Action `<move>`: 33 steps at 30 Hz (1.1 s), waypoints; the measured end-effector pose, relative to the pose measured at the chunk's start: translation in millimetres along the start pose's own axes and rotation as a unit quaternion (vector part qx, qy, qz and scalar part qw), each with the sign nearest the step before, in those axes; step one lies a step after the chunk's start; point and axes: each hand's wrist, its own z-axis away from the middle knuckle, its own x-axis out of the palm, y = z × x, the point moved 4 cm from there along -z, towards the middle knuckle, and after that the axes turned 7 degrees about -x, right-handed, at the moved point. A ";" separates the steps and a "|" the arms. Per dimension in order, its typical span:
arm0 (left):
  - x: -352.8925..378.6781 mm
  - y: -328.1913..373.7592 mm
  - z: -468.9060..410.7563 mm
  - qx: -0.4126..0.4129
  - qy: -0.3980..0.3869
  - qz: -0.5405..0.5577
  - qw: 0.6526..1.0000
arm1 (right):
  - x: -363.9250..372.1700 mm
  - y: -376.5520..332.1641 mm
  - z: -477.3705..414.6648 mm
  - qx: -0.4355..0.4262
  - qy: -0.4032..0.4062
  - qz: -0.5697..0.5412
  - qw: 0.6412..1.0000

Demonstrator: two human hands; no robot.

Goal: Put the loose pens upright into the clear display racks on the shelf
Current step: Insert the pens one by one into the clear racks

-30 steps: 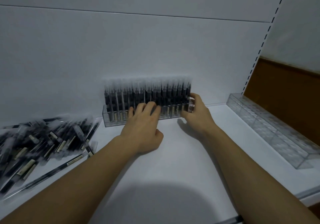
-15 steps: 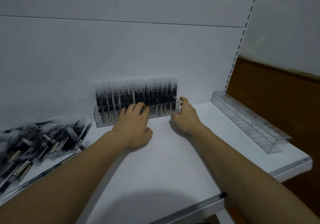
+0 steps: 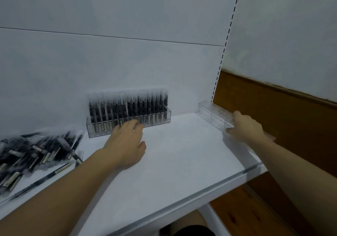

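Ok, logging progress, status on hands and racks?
Left hand open, fingers against full rack. Right hand on empty rack, grip unclear. Loose pens piled left. Nothing in the way.

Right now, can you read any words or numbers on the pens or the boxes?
None can be read.
Loose pens: pale label strips on the barrels, too blurred to read.
Pens in the full rack: pale labels low on the barrels, also too blurred.
Empty clear rack under the right hand: no writing shows.
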 end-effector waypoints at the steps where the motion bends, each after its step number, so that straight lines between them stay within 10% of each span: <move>1: -3.3 -2.4 1.5 0.000 0.010 0.014 1.000 | -5.8 -0.6 6.8 -0.017 0.026 -0.005 1.000; 19: -59.1 -127.1 101.8 -0.099 0.088 0.219 0.967 | -3.1 -198.2 57.0 -0.449 -0.104 -0.179 0.869; 33: -22.0 -131.3 117.2 -0.197 0.036 0.128 0.971 | 22.6 -253.2 24.7 -0.509 -0.133 -0.222 0.821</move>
